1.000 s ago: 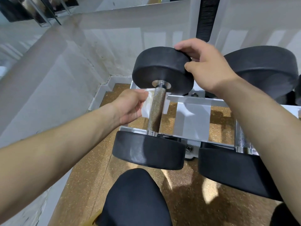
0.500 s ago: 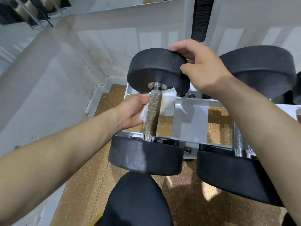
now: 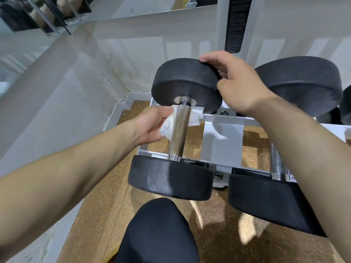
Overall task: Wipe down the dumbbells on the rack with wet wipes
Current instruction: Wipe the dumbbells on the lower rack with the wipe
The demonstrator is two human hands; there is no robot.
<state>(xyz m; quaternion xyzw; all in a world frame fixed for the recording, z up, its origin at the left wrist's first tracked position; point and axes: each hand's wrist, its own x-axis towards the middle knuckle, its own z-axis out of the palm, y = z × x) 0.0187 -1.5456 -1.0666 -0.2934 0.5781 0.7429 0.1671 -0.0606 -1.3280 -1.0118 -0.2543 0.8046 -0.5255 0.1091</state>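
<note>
— Since a moment ago, the left hand (image 3: 152, 124) has slid up the bar toward the wall, and more of the wet wipe (image 3: 195, 116) now pokes out on the bar's right side.

— So where does the wipe sit?

— Against the knurled handle (image 3: 179, 133) of the dumbbell (image 3: 171, 180), just under the far head (image 3: 186, 82). It passes behind the handle, with white showing on both sides.

— And the grip on it?

— Thumb and curled fingers pinch the bunched end, left of the handle.

— What about the other hand?

— Right hand (image 3: 237, 84) is on the far head, fingers hooked over its top rim and thumb against its side, holding it.

— Is the dumbbell on the rack?

— It lies across the white rack (image 3: 224, 141), near head toward the person. I can't tell whether the far end touches the rail. A second dumbbell (image 3: 300, 82) lies just beside it on the right, untouched.

— Anything else?

— One black-clad knee (image 3: 159, 234) below the near head, over a cork-coloured floor (image 3: 218, 234).
</note>
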